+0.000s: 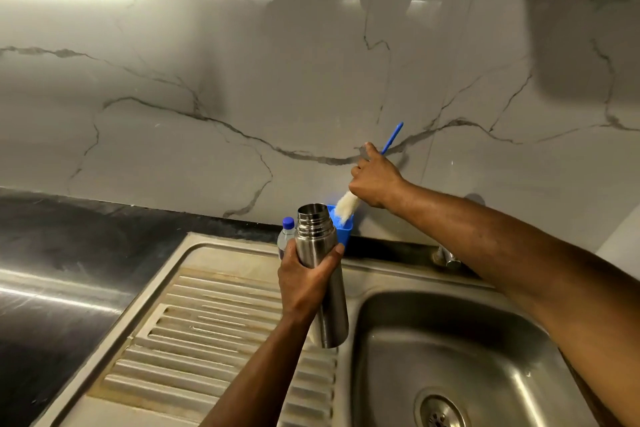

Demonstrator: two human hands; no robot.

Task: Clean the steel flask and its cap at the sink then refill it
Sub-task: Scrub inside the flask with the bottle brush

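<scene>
With the cap already off, the left hand (304, 282) grips the tall uncapped steel flask (322, 274), while the right hand (375, 180) holds the blue-handled white bottle brush (347, 206) over a blue plastic holder (343, 229), so scrubbing, rinsing and refilling seem still ahead.

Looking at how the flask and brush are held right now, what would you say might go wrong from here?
The uncapped steel flask is gripped by the left hand alone, above the ribbed drainboard; if wet, it might slip and drop. The right hand holds the blue-handled white bottle brush with its bristles at the blue plastic holder; it could tip the holder or the nearby blue-capped clear bottle.
</scene>
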